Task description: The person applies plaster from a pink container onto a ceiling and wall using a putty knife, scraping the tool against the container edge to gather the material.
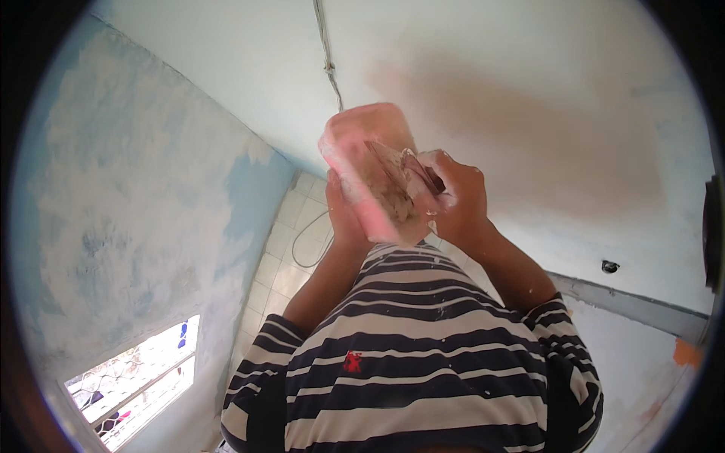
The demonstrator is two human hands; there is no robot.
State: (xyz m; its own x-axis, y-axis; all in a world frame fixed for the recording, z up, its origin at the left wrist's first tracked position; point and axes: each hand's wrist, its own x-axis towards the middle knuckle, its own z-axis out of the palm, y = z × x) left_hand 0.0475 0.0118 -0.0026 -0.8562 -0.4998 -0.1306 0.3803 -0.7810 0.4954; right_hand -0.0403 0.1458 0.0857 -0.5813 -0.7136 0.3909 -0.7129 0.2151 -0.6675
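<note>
A pink rectangular tub (368,121), smeared with pale paste and dust, is held up in front of my chest. My left hand (346,215) is closed round its left side, the fingers partly hidden behind it. My right hand (459,192), white with paste on the fingers, is closed on a putty knife (432,177) at the tub's right side. The knife's dark handle shows between the fingers, and its blade reaches over the tub's opening. Some brownish-grey residue (396,200) sits inside the tub. Blur hides the exact edge of the blade.
A patchy blue and white wall (143,174) stands at left, with a barred window (136,377) low in it. A pale wall (529,90) rises ahead, with a hanging cable (326,57) and a dark hole (610,266). Below, a thin wire (296,245) loops over floor tiles (283,279).
</note>
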